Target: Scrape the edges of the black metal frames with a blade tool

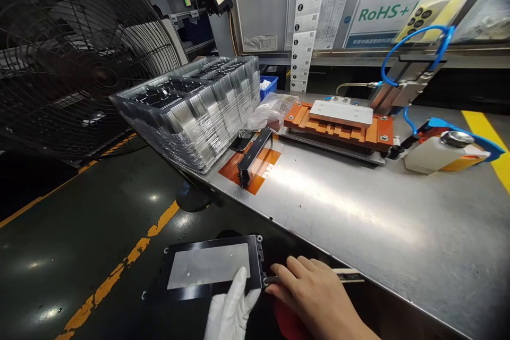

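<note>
My left hand (233, 308), in a white glove, grips the lower right part of a black framed panel (179, 295) with a grey window, its fingers lying over the front. The panel is held off the bench's front edge, above the dark floor. My bare right hand (313, 289) is closed around a slim tool (349, 275); its pale and dark rear end sticks out to the right. The tool's thin dark tip meets or nearly meets the panel's lower right corner lug. Whether they touch I cannot tell.
On the metal bench (319, 196) stand stacked clear plastic trays (207, 127) with black parts, a black frame (257, 156) on an orange sheet, an orange clamping fixture (338, 125), and a white bottle (442, 151). A large fan (91, 64) is at left.
</note>
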`<state>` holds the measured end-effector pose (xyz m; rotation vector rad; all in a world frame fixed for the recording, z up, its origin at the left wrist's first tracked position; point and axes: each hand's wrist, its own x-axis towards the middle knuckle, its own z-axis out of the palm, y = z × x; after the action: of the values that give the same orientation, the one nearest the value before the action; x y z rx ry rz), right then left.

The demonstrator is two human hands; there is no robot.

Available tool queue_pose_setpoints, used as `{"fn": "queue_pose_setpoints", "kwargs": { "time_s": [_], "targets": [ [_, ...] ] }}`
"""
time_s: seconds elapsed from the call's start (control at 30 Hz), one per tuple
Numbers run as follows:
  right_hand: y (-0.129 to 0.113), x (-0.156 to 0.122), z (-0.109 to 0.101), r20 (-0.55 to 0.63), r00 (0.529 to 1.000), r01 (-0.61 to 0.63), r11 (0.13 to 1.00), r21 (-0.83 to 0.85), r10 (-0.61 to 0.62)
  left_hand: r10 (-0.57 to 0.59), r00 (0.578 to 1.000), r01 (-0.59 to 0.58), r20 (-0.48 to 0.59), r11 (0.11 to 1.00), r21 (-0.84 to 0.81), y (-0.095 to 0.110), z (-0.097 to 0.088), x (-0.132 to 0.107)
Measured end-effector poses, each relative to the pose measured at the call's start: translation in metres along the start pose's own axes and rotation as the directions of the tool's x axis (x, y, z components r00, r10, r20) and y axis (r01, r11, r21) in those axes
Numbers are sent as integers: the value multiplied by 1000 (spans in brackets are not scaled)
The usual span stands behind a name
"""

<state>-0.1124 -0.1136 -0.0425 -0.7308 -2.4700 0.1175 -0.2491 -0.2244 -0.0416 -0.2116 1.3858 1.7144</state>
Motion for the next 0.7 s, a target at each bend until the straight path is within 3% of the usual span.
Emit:
{"fn": "queue_pose_setpoints", "kwargs": {
  "time_s": [0.23, 0.43, 0.7],
  "targets": [
    [7, -5, 2, 45, 996, 73, 996, 46, -75, -174, 985, 175, -16, 980, 99, 18, 17, -1],
    [7, -6, 2, 34, 996, 85, 995, 44, -87, -187, 982, 189, -22, 976, 109, 30, 27, -9],
    [6, -3, -2, 18, 994, 112, 993, 30, -112, -243, 970, 244, -26, 963, 111, 33, 25, -6]
  ]
}}
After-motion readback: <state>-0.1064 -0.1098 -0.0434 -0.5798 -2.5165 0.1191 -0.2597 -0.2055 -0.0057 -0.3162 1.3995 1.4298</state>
